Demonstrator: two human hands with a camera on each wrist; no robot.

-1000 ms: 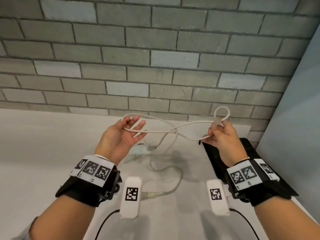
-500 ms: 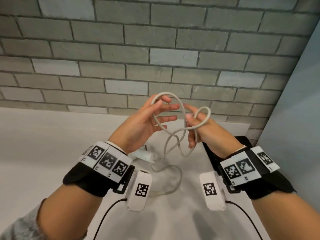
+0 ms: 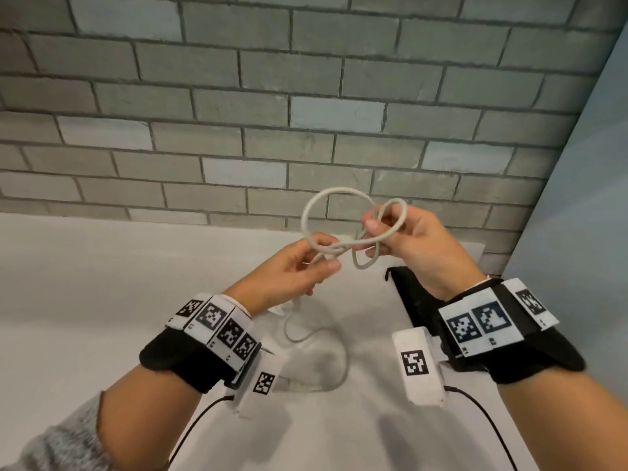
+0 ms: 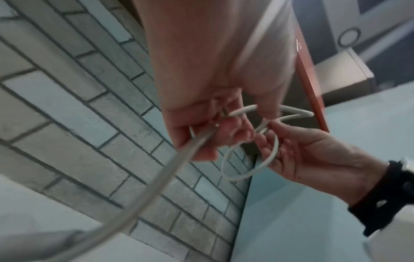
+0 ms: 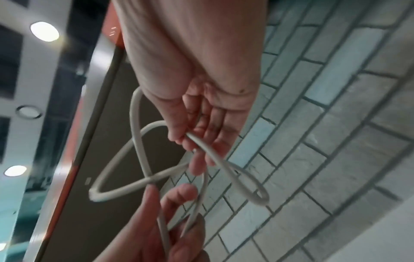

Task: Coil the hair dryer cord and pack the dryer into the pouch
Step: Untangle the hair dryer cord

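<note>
The white hair dryer cord (image 3: pixel 307 212) is raised in loops above the counter, between both hands. My left hand (image 3: pixel 306 266) pinches the cord where the big loop crosses itself. My right hand (image 3: pixel 384 229) pinches a smaller loop (image 3: pixel 402 212) just to the right. In the left wrist view the cord (image 4: pixel 156 180) runs down from the left hand's fingers (image 4: pixel 201 148). In the right wrist view the loops (image 5: pixel 125 159) hang from the right hand's fingers (image 5: pixel 179 134). Slack cord (image 3: pixel 341 368) lies on the counter below. The white dryer (image 3: pixel 280 311) is mostly hidden behind my left wrist. The black pouch (image 3: pixel 407 294) lies under my right wrist.
A grey brick wall (image 3: pixel 272 113) stands right behind the white counter (image 3: pixel 85 283). A pale blue panel (image 3: pixel 584 215) closes off the right side. Black sensor cables (image 3: pixel 200 423) trail from the wrist units near the front edge.
The hands came together from a wide spread. The stretched cord was gathered into two loops, and the left hand went from open under the cord to pinching the crossing.
</note>
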